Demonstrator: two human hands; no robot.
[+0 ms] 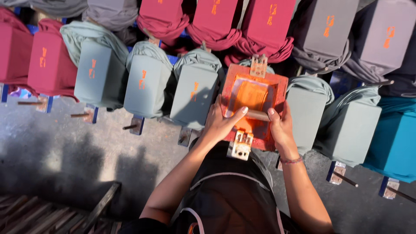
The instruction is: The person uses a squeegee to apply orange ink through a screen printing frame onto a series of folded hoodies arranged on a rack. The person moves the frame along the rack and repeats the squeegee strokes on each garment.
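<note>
Orange-stained wooden screen frame (253, 106) sits at frame centre on a grey-green garment board; left hand (221, 123) and right hand (281, 126) close their fingers on the squeegee handle (256, 115), which in my judgement needs even, level pressure.

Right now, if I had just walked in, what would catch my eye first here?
Most likely the orange-stained wooden printing frame in the middle, lying on a shirt-covered board, with the left hand and the right hand gripping a wooden handle across it. Around it run rows of boards dressed in shirts: grey-green shirts beside the frame, maroon shirts above, a teal shirt at far right, many bearing a small orange print.
</note>
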